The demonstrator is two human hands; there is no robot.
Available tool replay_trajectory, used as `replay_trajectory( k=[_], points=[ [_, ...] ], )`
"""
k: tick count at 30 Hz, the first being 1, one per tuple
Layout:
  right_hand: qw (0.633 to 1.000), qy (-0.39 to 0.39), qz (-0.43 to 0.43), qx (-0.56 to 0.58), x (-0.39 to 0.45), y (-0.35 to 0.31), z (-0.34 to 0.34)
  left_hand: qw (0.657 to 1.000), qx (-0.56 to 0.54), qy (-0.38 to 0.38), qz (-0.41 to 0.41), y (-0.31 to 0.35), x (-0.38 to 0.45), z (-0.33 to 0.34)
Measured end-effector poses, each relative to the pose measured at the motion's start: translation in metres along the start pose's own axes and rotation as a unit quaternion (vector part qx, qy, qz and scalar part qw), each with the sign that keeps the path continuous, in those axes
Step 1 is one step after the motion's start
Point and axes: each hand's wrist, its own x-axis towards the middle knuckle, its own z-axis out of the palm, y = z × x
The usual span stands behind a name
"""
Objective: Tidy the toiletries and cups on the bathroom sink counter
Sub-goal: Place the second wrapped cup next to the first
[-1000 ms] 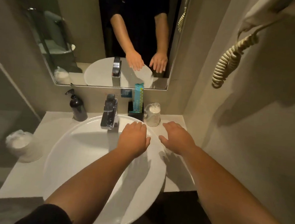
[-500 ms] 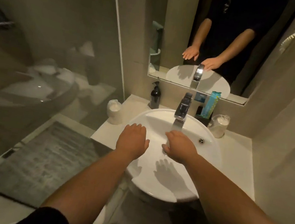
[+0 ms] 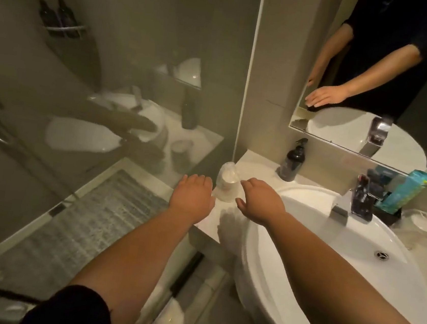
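Wrapped cup [image 3: 227, 183] stands between left hand [image 3: 193, 195] and right hand [image 3: 259, 203], both loosely spread, empty. Recommend gripping low; wrapper likely slippery.

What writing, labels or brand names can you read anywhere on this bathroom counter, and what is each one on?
None can be read.
Dark pump bottle: pale label patch, too blurred to read.
Teal packet in the black holder: printed pattern, no letters legible.
Wrapped cup between the left hand and right hand: no text visible.
Wrapped cup by the tap: no text visible.
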Motion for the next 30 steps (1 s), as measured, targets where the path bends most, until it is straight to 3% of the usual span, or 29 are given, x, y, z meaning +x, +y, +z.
replay_trajectory(
  k=[9, 20, 25, 30],
  points=[
    [0.992, -0.046, 0.09, 0.077, 0.067, 0.005, 0.019, 0.994, -0.106, -0.032, -0.002, -0.017, 0.069, 0.03],
    [0.953, -0.158, 0.138, 0.217, 0.112, 0.018, 0.06, 0.946, -0.292, -0.125, -0.059, -0.005, 0.118, 0.087],
    [0.949, -0.159, 0.174, 0.209, 0.114, 0.02, 0.075, 0.929, -0.342, -0.113, -0.079, -0.003, 0.114, 0.102],
    [0.951, -0.156, 0.181, 0.194, 0.116, 0.019, 0.077, 0.934, -0.331, -0.106, -0.079, -0.003, 0.115, 0.103]
  ],
)
